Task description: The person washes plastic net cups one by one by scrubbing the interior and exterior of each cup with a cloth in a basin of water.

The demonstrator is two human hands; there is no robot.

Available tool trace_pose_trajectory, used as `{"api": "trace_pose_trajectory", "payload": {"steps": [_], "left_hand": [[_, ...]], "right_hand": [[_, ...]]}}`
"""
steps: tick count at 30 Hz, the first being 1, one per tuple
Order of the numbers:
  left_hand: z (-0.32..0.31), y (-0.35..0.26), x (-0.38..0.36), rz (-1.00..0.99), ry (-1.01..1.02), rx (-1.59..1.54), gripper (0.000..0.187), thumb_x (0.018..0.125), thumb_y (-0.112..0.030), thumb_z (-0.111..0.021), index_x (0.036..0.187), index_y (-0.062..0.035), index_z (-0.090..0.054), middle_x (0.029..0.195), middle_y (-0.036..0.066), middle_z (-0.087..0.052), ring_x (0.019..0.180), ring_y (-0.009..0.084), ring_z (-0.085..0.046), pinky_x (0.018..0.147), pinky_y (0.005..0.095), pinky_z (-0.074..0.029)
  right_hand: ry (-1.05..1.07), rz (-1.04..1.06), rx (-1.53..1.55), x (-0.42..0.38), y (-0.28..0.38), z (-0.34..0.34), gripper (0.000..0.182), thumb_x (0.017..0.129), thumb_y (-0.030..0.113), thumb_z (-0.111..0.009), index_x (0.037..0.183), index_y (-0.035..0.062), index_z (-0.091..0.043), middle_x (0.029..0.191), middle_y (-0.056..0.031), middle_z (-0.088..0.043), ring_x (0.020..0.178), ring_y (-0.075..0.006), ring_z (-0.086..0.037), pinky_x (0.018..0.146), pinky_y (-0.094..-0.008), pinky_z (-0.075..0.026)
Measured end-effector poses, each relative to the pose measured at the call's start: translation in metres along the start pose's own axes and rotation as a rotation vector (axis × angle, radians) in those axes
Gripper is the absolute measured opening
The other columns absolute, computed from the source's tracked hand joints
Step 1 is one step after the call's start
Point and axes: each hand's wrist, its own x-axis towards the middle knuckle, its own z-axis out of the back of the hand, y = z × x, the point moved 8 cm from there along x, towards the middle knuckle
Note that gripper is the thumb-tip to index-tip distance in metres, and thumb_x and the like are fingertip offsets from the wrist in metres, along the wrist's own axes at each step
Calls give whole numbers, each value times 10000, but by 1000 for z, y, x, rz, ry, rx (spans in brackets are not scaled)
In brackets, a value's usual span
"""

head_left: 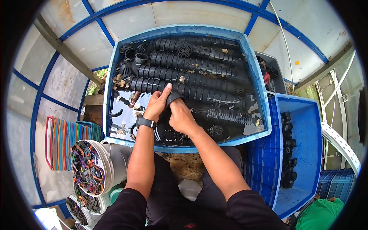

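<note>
My left hand (pixel 154 106), with a dark watch band at its wrist, is closed round the side of a black plastic cup-like piece (pixel 173 96), thumb pointing up along it. At the piece's open end is my right hand (pixel 181 117), its fingers curled and partly out of sight inside or behind the rim. Both hands are above a large light-blue tub (pixel 266 103) of dark water. Long rows of nested black slotted net cups (pixel 161 73) lie in the water beyond them. A round slotted cup base (pixel 216 131) shows near the tub's front side.
To my right, a blue crate (pixel 306 153) holds several black fittings (pixel 287 153). White buckets (pixel 119 161) filled with coloured, tangled pieces stand at my left, by stacked coloured trays (pixel 63 143). Behind the tub's right side sits a grey bin (pixel 281 76). Fallen leaves float among the cups.
</note>
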Motion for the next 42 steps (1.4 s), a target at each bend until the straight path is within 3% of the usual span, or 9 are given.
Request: {"api": "trace_pose_trajectory", "payload": {"steps": [6, 11, 16, 22, 28, 30, 37, 40, 42], "left_hand": [[-27, -29, -12, -73, 526, -669, 368, 965, -345, -628, 1235, -102, -569, 1023, 9, -641, 831, 118, -590, 644, 280, -464], [-18, -16, -3, -41, 339, -533, 288, 903, -288, -749, 1080, -79, -657, 920, -25, -663, 678, 66, -583, 556, 233, -449], [-8, -2, -3, 84, 116, 40, 334, 937, -438, -690, 973, -106, -679, 822, -63, -611, 751, 40, -516, 655, 228, -408], [-25, -27, -13, -19, 640, -595, 270, 954, -239, -660, 1183, -99, -632, 987, -14, -668, 882, 110, -631, 739, 305, -502], [-9, 3, 6, 23, 113, -244, 429, 916, -436, -712, 1079, -50, -623, 958, 32, -672, 848, 86, -618, 769, 245, -492], [-4, 7, 4, 48, 56, 13, 853, 814, -671, -698, 1160, 96, -560, 887, 71, -619, 716, 100, -567, 577, 235, -428], [-27, -37, -26, -8, 461, -640, 380, 954, -424, -625, 1183, -121, -608, 1031, 13, -638, 888, 107, -597, 617, 225, -447], [-27, -34, -21, -54, 442, -606, 337, 940, -368, -672, 1125, -87, -642, 938, -1, -658, 793, 89, -614, 620, 218, -462], [-18, -15, -6, -35, 218, -410, 274, 946, -327, -691, 1057, -77, -671, 912, 5, -693, 799, 77, -625, 681, 254, -495]], "right_hand": [[-103, -435, 1268, 8, -20, 20, 587, 705, -147, -418, 1270, -24, -521, 1090, -104, -623, 861, -168, -659, 738, -309, -576], [-85, 52, 155, 5, 18, 26, 610, 719, -91, -420, 1327, -61, -436, 1248, -254, -553, 1204, -425, -529, 1051, -470, -424], [18, -25, -47, 3, -4, 12, 606, 701, -97, -440, 1306, -62, -457, 1236, -245, -563, 1131, -401, -570, 1013, -445, -451], [49, -486, 1475, 6, -23, 12, 594, 668, -134, -463, 1255, -49, -497, 1129, -147, -610, 926, -255, -660, 799, -374, -587], [17, 96, 115, -3, 11, 7, 729, 715, -108, -387, 1442, -66, -339, 1419, -307, -426, 1371, -438, -390, 1153, -430, -308], [153, -13, 6, -5, -6, 0, 724, 726, -100, -397, 1446, -68, -329, 1415, -284, -450, 1330, -412, -452, 1139, -422, -334], [153, -400, 1493, 7, -13, 23, 594, 719, -147, -393, 1301, -49, -456, 1299, -162, -534, 1117, -252, -633, 858, -417, -612], [156, -327, 1258, 9, 1, 26, 613, 730, -133, -401, 1339, -62, -422, 1311, -161, -530, 1159, -273, -611, 937, -417, -568], [95, 25, 267, 7, 10, 26, 646, 749, -108, -420, 1393, -74, -379, 1334, -292, -508, 1276, -432, -491, 1073, -449, -412]]}}
